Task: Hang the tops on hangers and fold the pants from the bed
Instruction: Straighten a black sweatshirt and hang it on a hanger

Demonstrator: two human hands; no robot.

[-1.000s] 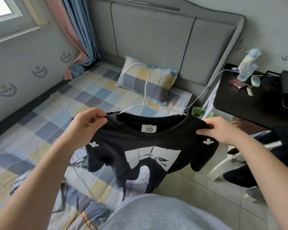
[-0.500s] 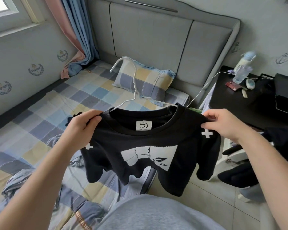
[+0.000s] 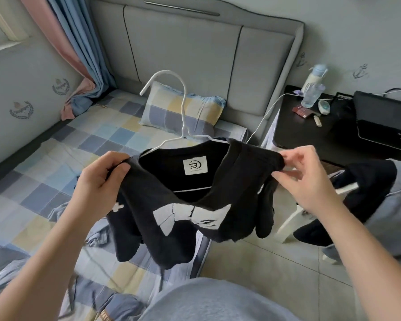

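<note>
The black top [image 3: 171,218] hangs at frame centre, held above the bed [image 3: 56,158] edge with its hem clear of the floor. A white hanger [image 3: 183,117] sits in its neck opening. The hook rises toward upper centre, and the lower bar shows inside the collar.

Hand state:
- Left hand [image 3: 100,179]: fingers curled round the shoulder seam at the collar, centre left.
- Right hand [image 3: 303,179]: thumb and fingertips pinch bunched fabric at the opposite shoulder, centre right.

Handling properties, judged from the drape: the top is soft, light knit. It sags between the two grips and will not hold shape unsupported. The wire hanger looks thin, rigid and smooth, so cloth may slide off its arms.

Recommended hold: grip at the shoulder seams or the ribbed collar, not the printed front. To carry, take the hook.

Whether the hanger's right arm is seated under the shoulder cannot be confirmed, as bunched fabric covers it.
</note>
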